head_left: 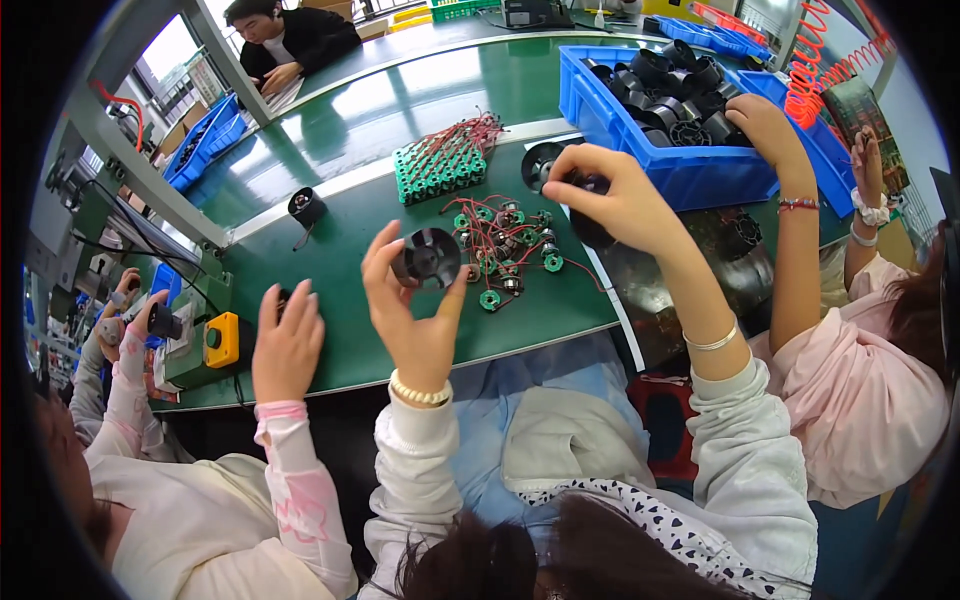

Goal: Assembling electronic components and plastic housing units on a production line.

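My left hand (pixel 412 325) is raised over the bench, its thumb and fingers closed around a black plastic fan housing (pixel 428 259). The open round face of that housing shows spokes inside. Further right, my right hand (pixel 625 205) bends down with its thumb and fingertips pinched at the rim of another black round housing (pixel 541 167). A further dark round part lies under that palm, partly hidden. Between my hands is a pile of small motors with green circuit boards and red wires (pixel 508 245). Behind it stands a green block of wired boards (pixel 440 172).
A blue bin (pixel 612 125) heaped with black housings stands back right; a co-worker's hand (pixel 762 128) reaches to it. At left are another person's hand (pixel 288 345), a single housing with wires (pixel 306 207) and a yellow button box (pixel 226 340). A person (pixel 290 45) sits across.
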`<state>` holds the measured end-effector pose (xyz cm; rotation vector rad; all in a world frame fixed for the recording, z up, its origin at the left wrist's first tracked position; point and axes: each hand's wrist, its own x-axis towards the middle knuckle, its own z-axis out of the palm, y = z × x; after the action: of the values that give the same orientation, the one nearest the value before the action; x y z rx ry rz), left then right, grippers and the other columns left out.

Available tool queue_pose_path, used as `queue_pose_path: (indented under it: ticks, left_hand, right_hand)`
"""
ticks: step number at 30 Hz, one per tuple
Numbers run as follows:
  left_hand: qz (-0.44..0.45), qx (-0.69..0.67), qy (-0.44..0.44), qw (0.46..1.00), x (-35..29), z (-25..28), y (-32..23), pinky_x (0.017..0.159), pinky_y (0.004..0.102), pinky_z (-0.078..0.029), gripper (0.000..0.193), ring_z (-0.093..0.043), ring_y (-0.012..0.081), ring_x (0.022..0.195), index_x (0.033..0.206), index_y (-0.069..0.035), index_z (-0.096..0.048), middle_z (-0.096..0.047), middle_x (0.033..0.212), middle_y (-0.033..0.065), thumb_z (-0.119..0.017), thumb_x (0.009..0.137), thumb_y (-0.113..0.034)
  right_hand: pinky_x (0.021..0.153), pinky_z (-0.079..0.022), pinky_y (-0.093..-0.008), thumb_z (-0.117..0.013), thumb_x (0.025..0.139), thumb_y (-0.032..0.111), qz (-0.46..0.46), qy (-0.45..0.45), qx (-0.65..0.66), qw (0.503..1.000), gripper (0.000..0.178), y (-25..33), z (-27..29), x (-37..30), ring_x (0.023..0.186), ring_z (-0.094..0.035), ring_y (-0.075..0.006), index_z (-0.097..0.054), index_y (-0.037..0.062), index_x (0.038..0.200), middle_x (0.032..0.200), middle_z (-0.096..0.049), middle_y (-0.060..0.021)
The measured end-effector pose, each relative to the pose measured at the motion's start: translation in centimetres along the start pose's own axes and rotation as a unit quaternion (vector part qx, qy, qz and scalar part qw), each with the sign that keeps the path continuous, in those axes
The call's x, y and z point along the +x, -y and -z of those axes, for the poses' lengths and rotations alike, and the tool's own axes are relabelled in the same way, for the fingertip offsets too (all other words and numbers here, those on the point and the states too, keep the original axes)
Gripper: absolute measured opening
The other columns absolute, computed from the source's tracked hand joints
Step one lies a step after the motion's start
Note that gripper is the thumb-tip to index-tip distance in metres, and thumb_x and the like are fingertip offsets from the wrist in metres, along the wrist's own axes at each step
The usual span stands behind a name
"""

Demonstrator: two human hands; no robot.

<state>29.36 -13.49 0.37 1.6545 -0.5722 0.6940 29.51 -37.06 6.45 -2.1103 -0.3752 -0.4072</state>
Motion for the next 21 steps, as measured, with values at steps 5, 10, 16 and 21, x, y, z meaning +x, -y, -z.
queue_pose_path:
  ticks: [5,10,16,21]
  left_hand:
    - [0.095,-0.032,0.012,0.995,-0.9,1.9,0.2,0.083,0.0284,-0.05,0.062,-0.061,0.0208,0.1,0.126,-0.008,-0.045,-0.057,0.125,0.0119,-0.079,0.074,-0.003]
    - [0.186,-0.08,0.015,0.979,-1.6,2.3,1.0,0.083,0.0277,-0.049,0.063,-0.062,0.0199,0.096,0.127,-0.006,-0.044,-0.059,0.12,0.0125,-0.078,0.074,-0.003]
    - [0.139,-0.025,0.029,0.989,-1.8,2.0,0.6,0.082,0.0275,-0.05,0.062,-0.063,0.0192,0.09,0.126,-0.005,-0.046,-0.061,0.115,0.0118,-0.078,0.073,-0.002]
    - [0.107,0.02,0.049,0.993,-1.6,1.9,0.4,0.08,0.027,-0.05,0.06,-0.062,0.0188,0.087,0.124,-0.004,-0.051,-0.063,0.112,0.0097,-0.078,0.07,-0.001]
  right_hand:
    - [0.076,-0.047,-0.03,-0.069,0.084,0.014,-0.055,0.0,-0.178,0.982,0.012,-2.3,0.2,0.1,0.079,-0.057,-0.0211,-0.065,0.0055,0.09,0.094,-0.061,-0.0074]
    - [0.076,-0.048,-0.0319,-0.07,0.084,0.018,-0.016,-0.008,-0.36,0.933,0.015,-4.1,-1.1,-0.6,0.082,-0.058,-0.0246,-0.064,0.0073,0.093,0.096,-0.06,-0.0082]
    - [0.072,-0.048,-0.035,-0.071,0.084,0.024,0.106,-0.05,-0.44,0.89,0.021,-1.2,-0.8,-2.2,0.081,-0.059,-0.0262,-0.063,0.0078,0.093,0.092,-0.058,-0.0089]
    - [0.064,-0.048,-0.0356,-0.071,0.082,0.025,-0.018,0.058,-0.432,0.9,0.022,1.4,-3.6,-4.7,0.071,-0.061,-0.0256,-0.059,0.0065,0.087,0.085,-0.059,-0.0081]
